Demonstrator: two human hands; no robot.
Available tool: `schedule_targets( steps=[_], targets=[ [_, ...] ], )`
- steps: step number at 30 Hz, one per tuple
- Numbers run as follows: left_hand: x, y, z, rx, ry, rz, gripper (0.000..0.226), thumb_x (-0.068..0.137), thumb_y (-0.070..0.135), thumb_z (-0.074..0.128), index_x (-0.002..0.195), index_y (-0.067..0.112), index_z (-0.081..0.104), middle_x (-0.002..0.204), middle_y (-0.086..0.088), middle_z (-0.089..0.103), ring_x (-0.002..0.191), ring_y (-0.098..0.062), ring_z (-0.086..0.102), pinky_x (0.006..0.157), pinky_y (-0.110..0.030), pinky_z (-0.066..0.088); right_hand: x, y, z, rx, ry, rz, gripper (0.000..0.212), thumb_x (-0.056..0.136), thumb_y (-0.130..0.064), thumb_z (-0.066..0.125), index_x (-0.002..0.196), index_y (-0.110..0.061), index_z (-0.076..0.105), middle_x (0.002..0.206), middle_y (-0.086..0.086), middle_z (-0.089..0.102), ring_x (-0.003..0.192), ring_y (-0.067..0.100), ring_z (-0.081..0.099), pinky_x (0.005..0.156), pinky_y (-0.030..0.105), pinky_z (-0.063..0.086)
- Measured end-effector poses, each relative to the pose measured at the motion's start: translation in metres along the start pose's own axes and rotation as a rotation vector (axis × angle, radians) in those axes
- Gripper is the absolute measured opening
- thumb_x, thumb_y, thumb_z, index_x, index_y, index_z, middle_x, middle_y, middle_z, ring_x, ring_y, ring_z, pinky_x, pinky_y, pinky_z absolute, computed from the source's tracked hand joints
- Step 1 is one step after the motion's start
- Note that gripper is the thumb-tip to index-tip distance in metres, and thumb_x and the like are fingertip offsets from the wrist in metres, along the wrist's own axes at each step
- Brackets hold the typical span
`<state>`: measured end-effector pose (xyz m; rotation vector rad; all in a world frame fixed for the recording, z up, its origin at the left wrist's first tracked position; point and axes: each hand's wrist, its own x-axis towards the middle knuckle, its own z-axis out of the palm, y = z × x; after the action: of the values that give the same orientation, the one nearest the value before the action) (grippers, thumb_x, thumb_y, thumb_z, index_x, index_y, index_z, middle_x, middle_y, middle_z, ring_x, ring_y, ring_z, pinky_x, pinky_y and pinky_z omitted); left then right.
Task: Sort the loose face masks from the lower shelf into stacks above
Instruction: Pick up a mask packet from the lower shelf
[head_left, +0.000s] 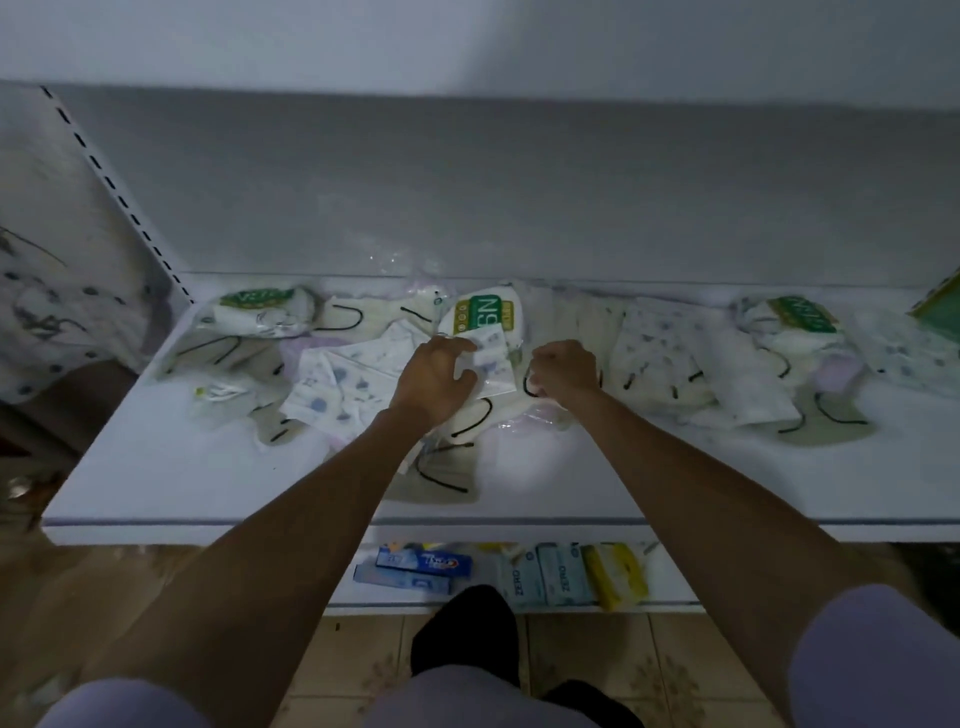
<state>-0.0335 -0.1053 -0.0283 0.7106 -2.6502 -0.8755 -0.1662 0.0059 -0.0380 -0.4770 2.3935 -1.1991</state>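
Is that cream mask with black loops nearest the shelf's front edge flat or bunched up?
Flat: the cream fabric mask with black ear loops lies spread on the white shelf.

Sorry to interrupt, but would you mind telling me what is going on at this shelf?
A person is sorting face masks on a white shelf. Their left hand pinches a printed mask mid-shelf; the right hand grips a cream mask by its black loop. Loose masks lie scattered left, tidier piles right.

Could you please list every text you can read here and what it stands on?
"N9", upside down, rest hidden: green-labelled mask packet.
"ZERO": two pale blue packs on the shelf below.
Too blurred: blue boxes beside them; green labels on left packet and right packet.
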Motion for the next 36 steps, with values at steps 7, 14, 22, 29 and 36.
schedule_targets(
  steps=[7,14,22,29,36],
  targets=[
    [0.012,0.012,0.017,0.046,-0.046,0.041,0.042,0.086,0.020,0.055,0.125,0.006,0.056,0.127,-0.019,0.054,0.118,-0.033,0.046,0.099,-0.031,0.034,0.004,0.009,-0.068,-0.368,0.159,-0.086,0.031,0.085,-0.006,0.044,0.056,-0.008,0.037,0.070,0.012,0.051,0.067,0.021,0.050,0.056,0.025,0.037],
    [0.033,0.036,0.041,0.104,-0.115,0.108,0.051,0.084,0.027,0.053,0.131,0.008,0.051,0.132,-0.017,0.052,0.123,-0.034,0.045,0.106,-0.039,0.034,-0.007,0.026,-0.104,-0.626,0.264,0.121,0.068,0.094,-0.028,0.047,0.150,-0.021,0.011,0.156,0.020,-0.004,0.142,0.038,0.008,0.111,0.051,0.017],
    [0.043,0.065,0.077,0.072,-0.128,0.218,0.043,0.094,0.021,0.048,0.136,0.016,0.044,0.125,-0.015,0.054,0.118,-0.030,0.044,0.098,-0.035,0.035,-0.017,0.061,-0.097,-0.153,0.193,0.234,0.078,0.085,-0.043,0.063,0.147,-0.020,0.023,0.144,0.018,0.036,0.130,0.035,0.037,0.110,0.043,0.031],
    [0.051,0.082,0.086,0.041,-0.159,0.026,0.042,0.091,0.016,0.052,0.132,0.009,0.043,0.128,-0.015,0.050,0.117,-0.029,0.046,0.096,-0.031,0.036,-0.028,0.060,-0.117,-0.144,0.210,0.212,0.059,0.083,-0.025,0.067,0.137,-0.015,0.044,0.135,0.008,0.050,0.124,0.024,0.047,0.096,0.027,0.039],
    [0.054,0.079,0.081,0.213,-0.175,0.119,0.051,0.090,0.027,0.053,0.139,0.017,0.042,0.131,-0.011,0.054,0.120,-0.029,0.046,0.102,-0.034,0.037,-0.018,0.063,-0.120,-0.218,0.270,0.137,0.042,0.088,-0.027,0.059,0.126,-0.012,0.053,0.122,0.012,0.061,0.114,0.027,0.055,0.091,0.029,0.043]
  ],
)
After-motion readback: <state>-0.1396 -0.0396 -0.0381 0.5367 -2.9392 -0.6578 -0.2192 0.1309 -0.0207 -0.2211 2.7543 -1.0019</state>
